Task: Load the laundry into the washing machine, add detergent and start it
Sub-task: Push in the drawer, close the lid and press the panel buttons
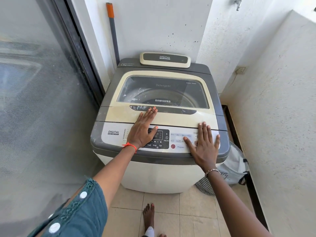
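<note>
With the washing machine's lid (162,115) shut and the laundry bag (234,166) on the floor at its near right, loading was judged not begun; left hand (143,129) and right hand (204,147) were laid flat, each grip open and empty.

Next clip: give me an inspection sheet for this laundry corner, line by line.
Surface: washing machine top, dusty, smeared.
Job's things: lid closed, drum visible through its window; laundry bag on the floor to the machine's right, striped cloth beside it; no detergent seen.
Clutter: broom handle leaning in the corner.
Hands: left hand flat, fingertips at the lid handle; right hand flat on the control panel; both empty.
Cables: thin wire from the wall socket.
Surroundings: tap above, glass door left, tiled floor.
</note>
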